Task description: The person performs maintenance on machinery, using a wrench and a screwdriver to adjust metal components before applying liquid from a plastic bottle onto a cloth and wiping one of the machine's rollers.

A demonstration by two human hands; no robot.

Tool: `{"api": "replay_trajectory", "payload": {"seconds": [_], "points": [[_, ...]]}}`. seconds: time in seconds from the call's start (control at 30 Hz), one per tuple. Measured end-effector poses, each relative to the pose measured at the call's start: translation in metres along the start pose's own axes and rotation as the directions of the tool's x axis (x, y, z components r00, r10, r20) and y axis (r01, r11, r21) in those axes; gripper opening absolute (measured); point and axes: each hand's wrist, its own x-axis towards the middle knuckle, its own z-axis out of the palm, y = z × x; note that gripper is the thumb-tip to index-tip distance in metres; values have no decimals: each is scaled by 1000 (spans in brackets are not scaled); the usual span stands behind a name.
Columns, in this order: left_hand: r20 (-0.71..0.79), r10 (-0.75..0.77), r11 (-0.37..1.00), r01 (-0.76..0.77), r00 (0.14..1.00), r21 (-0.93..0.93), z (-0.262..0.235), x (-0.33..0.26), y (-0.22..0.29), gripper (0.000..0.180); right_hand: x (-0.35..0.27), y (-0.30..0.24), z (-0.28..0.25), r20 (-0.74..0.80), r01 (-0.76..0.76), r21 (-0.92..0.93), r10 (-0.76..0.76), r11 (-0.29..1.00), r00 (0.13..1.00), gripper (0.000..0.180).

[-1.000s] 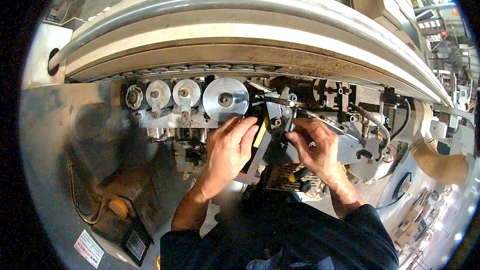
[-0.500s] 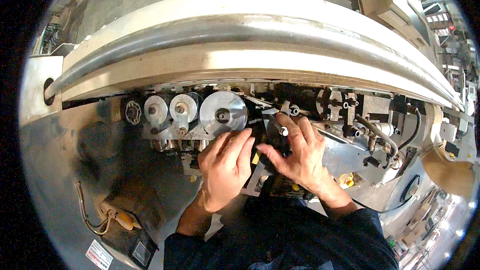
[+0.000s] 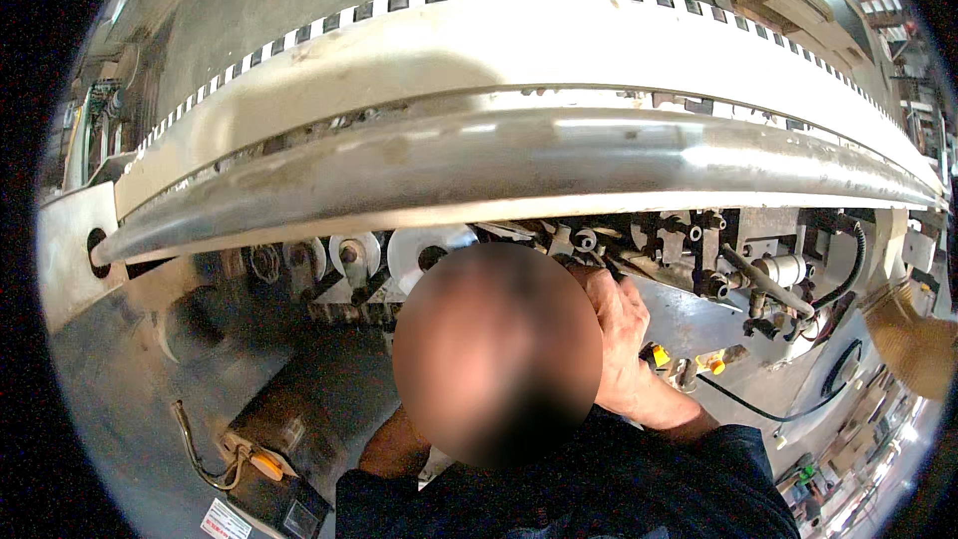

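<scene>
A round blurred patch covers the middle of the head view, hiding most of both hands' work. My left hand (image 3: 449,359) lies almost wholly behind it; only the forearm shows clearly below. On the patch's right side the back of my right hand (image 3: 624,354) is visible, its fingers bent inward and their tips hidden. Whatever they hold cannot be made out. Both hands are at the near side of a machine's mechanism. A large silver disc (image 3: 407,258) is just beyond the left hand, with a smaller roller (image 3: 349,258) further left.
A thick steel bar (image 3: 479,155) spans the machine beyond my hands, beside a pale beam (image 3: 559,40) with a black-toothed edge. Right of my hands are metal fittings (image 3: 778,274) and a black hose (image 3: 856,265). A dark box (image 3: 279,439) with a cable sits lower left.
The view has shifted, so the bar sits lower and the toothed edge shows. My right hand's fingers look more bent. A blurred patch now hides the left hand, which was visible before.
</scene>
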Motion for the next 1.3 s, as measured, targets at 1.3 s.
{"api": "replay_trajectory", "payload": {"seconds": [1.3], "points": [[167,187,980,-196,968,42,30,7,-31,50,13,15,3,11,170,147,-173,975,985,57]]}}
